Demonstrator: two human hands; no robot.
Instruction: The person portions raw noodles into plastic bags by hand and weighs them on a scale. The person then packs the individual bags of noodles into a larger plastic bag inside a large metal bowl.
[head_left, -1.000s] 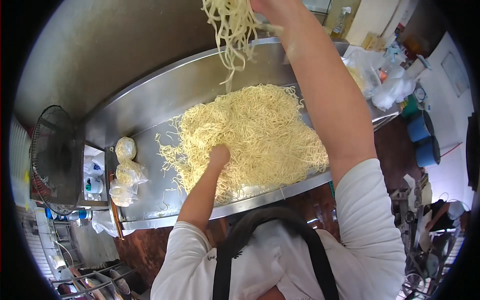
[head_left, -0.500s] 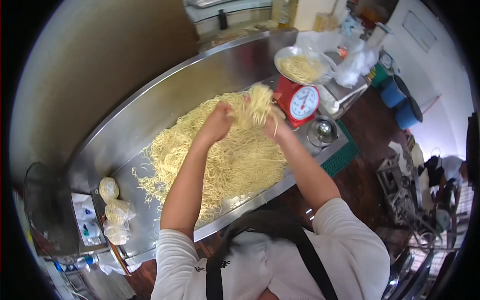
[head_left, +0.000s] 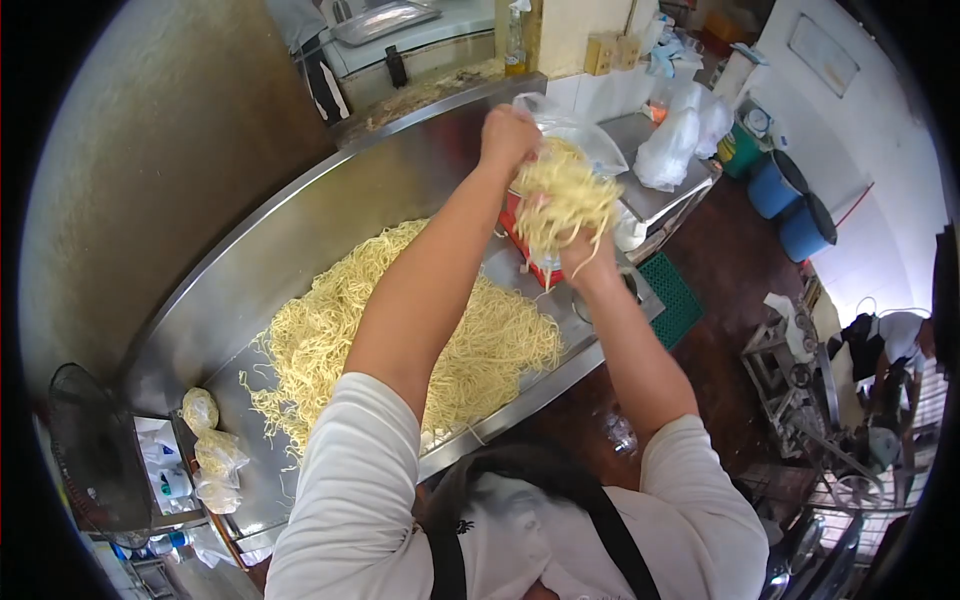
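A bunch of yellow noodles hangs over the scale, held from below by my right hand, whose fingers are partly buried in the strands. My left hand is closed at the near-left edge of a clear plastic bag on the scale's pan. The red dial scale is mostly hidden behind the noodles and my hands. A broad heap of noodles lies on the steel table, under and beside my left forearm.
Bagged noodle portions sit at the table's left end. A raised steel back wall runs along the far side. Blue bins, a green mat and machinery stand to the right. Another person bends at far right.
Both hands have moved from above the heap, away and rightward, to the scale. The noodle bunch has come along in my right hand. A person's leg has come into view at the top left.
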